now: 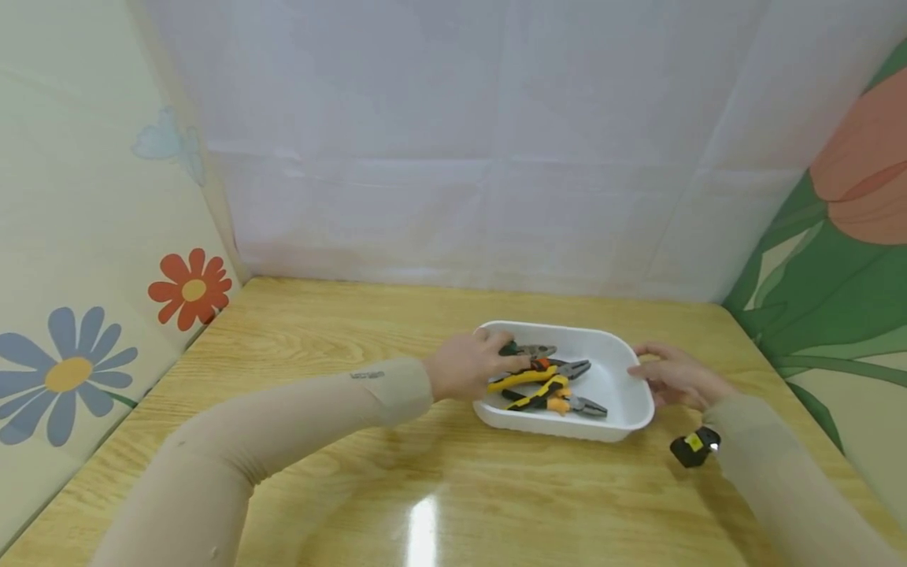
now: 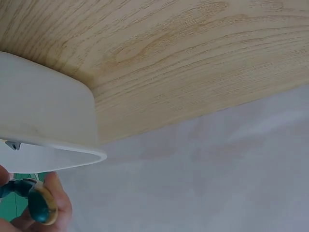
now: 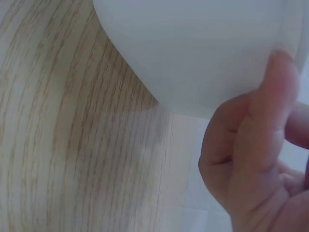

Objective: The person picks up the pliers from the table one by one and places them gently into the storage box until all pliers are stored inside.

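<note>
A white plastic basin (image 1: pixel 609 370) stands on the table, holding several pliers. My left hand (image 1: pixel 471 364) reaches over its left end and grips green-handled pliers (image 1: pixel 536 350), whose grey jaws point right. In the left wrist view, their green and tan handle (image 2: pixel 40 205) shows between the fingers. Below that hand lie yellow-and-black pliers (image 1: pixel 524 379) and, closer to me, pliers with black, yellow and orange handles (image 1: pixel 556 403). At the basin's right end my right hand (image 1: pixel 673 374) holds the rim; one fingertip presses the outer wall (image 3: pixel 193 53) in the right wrist view.
The basin rests on a wood-grain table (image 1: pixel 340 488). A pale cloth wall (image 1: pixel 453 197) rises along the back edge, with flower-printed panels (image 1: pixel 71 236) at the left and right. A small black device (image 1: pixel 694 447) is at the right wrist.
</note>
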{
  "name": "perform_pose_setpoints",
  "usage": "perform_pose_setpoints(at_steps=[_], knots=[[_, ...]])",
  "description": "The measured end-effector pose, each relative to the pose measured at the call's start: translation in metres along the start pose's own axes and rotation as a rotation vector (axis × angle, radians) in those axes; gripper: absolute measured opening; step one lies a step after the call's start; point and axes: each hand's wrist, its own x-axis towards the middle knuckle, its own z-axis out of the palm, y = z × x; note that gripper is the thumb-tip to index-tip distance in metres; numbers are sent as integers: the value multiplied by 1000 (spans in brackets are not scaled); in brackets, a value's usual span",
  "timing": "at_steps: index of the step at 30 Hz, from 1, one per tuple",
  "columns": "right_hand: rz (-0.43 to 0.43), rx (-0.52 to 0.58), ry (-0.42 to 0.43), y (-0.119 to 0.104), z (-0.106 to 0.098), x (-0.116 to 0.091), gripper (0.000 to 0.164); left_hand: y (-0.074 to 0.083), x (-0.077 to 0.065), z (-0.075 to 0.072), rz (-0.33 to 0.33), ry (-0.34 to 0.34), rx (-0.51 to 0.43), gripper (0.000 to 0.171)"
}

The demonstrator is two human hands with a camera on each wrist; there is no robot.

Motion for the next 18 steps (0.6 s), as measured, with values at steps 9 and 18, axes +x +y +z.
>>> perform_pose_setpoints(at_steps=[9,18], knots=[[15,-4,19,0,1,-2,47,4,10,1,41,-11,35,61],[22,-10,10,-2,0,-1,47,10,23,-4,94,-64,77,59]])
